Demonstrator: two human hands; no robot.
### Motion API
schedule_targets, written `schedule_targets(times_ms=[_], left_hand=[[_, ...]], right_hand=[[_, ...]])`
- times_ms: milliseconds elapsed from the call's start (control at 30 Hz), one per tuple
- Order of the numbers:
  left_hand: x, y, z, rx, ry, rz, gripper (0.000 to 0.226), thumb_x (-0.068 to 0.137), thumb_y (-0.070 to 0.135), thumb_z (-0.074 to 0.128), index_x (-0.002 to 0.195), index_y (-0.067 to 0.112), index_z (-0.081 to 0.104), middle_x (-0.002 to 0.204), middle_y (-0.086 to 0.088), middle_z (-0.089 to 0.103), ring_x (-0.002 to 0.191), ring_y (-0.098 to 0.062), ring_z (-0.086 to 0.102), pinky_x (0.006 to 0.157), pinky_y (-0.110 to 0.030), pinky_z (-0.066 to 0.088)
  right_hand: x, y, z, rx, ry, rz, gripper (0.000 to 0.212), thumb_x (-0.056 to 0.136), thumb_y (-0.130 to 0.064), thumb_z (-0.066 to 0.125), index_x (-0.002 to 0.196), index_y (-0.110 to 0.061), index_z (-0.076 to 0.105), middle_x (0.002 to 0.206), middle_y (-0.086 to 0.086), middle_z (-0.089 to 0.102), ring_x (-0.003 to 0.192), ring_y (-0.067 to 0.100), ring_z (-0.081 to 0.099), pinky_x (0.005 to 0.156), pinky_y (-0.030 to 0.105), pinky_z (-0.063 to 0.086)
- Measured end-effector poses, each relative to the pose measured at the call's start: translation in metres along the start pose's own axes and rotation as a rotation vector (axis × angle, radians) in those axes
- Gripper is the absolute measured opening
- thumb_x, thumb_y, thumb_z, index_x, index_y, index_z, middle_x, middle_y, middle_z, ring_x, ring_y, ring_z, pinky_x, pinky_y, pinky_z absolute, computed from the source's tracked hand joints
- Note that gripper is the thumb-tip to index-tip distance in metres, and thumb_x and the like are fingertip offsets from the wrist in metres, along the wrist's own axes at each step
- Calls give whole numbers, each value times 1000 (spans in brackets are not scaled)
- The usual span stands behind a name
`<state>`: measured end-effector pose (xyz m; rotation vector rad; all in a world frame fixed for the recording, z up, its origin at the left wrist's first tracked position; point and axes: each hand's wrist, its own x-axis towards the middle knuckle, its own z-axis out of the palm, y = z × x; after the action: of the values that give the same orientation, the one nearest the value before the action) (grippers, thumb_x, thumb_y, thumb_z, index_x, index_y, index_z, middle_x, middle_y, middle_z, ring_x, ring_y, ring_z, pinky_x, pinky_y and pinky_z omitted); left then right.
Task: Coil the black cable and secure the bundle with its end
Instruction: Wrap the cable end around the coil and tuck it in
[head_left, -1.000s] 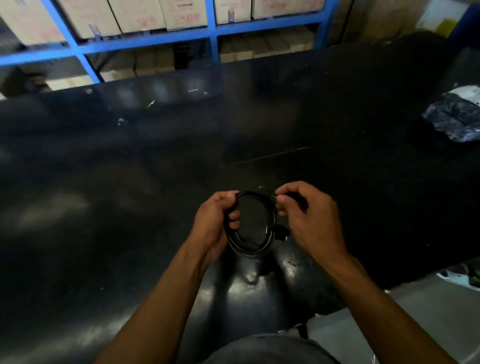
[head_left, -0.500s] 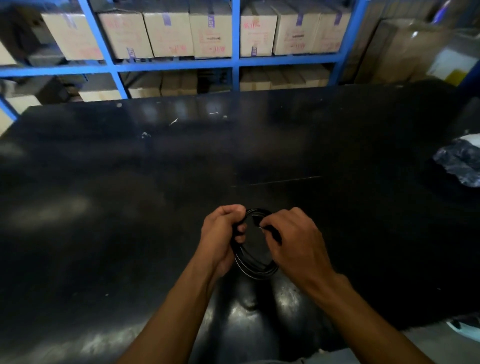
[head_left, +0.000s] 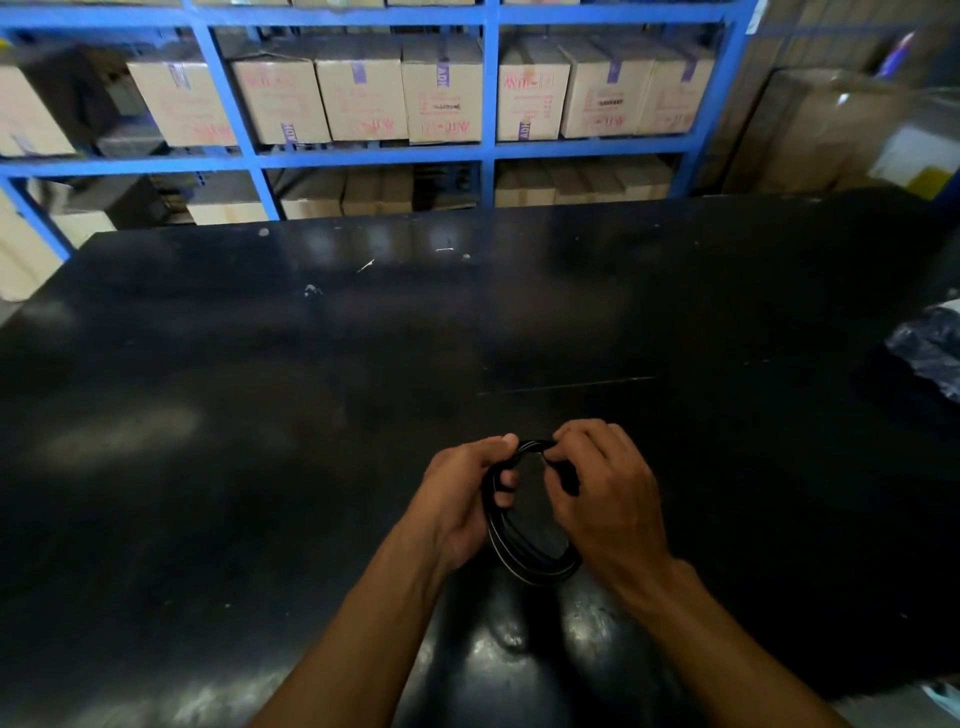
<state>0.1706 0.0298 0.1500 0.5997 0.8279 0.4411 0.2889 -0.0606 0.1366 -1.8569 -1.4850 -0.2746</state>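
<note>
While both hands work at the near edge of the counter (head_left: 260, 426), the black cable (head_left: 524, 564) sits between them as a small oval coil of several loops, held up off the surface, approx centre-right along that near edge. Left hand (head_left: 462, 499) is curled round the coil's left side: thumb on top, fingers (head_left: 506, 496) poking thru the loop from behind, so it's gripping the bundle. Right hand (head_left: 605, 499) is closed over the coil's top right, fingertips (head_left: 563, 449) pinching the cable at the top, close to the left thumb. Cable end itself is hidden under the right hand; can't tell if it's wrapped or tucked. Lower arc of the coil hangs free below both hands, no contact w/ the counter that I can confirm.

Counter is black, glossy, w/ light glare at the near edge and a few pale specks toward the far edge. Dark crumpled plastic bag (head_left: 930, 353) lies at the right edge, well apart from the hands. Beyond the far edge: blue shelf rack (head_left: 488, 150) holding rows of cardboard boxes (head_left: 441, 96) w/ red print, text too blurred to read. Bare forearms enter from the bottom.
</note>
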Motion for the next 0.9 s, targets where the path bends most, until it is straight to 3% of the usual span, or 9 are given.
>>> schedule_targets(times_ms=[200, 400, 600, 700, 900], left_hand=[[4, 1, -7, 42, 14, -143, 10, 88, 11, 62, 95, 3, 62, 63, -8, 55, 51, -11, 46, 40, -17, 39], [5, 1, -8, 42, -20, -185, 16, 90, 11, 59, 98, -2, 64, 83, -13, 56, 51, -9, 46, 38, -15, 37], [9, -5, -14, 84, 56, 7, 18, 86, 7, 63, 100, -4, 64, 85, -20, 59, 52, -13, 44, 37, -18, 34], [8, -5, -19, 172, 74, 107, 7, 86, 7, 65, 88, 2, 60, 63, -12, 54, 51, -15, 41, 38, -19, 33], [1, -2, -23, 411, 2, 240, 18, 84, 3, 67, 71, 10, 57, 60, -4, 56, 53, -10, 47, 46, -22, 32]], right_hand=[[-6, 4, 3, -15, -18, -18, 4, 78, -14, 57, 77, -10, 58, 84, 8, 62, 73, 28, 58, 59, 47, 51], [-9, 7, 4, -25, -23, -30, 9, 74, -5, 66, 76, -9, 59, 82, 8, 62, 71, 28, 57, 58, 46, 50], [-4, 10, 0, 59, -88, -86, 7, 79, -8, 70, 83, -12, 67, 84, 3, 67, 73, 22, 58, 64, 38, 51], [-1, 13, -4, 157, -158, -88, 8, 81, -12, 70, 88, -12, 73, 88, 1, 73, 78, 18, 66, 73, 32, 54], [11, 15, -17, 378, -265, 223, 11, 80, -10, 76, 86, -19, 77, 77, -8, 75, 72, 5, 69, 67, 14, 51]])
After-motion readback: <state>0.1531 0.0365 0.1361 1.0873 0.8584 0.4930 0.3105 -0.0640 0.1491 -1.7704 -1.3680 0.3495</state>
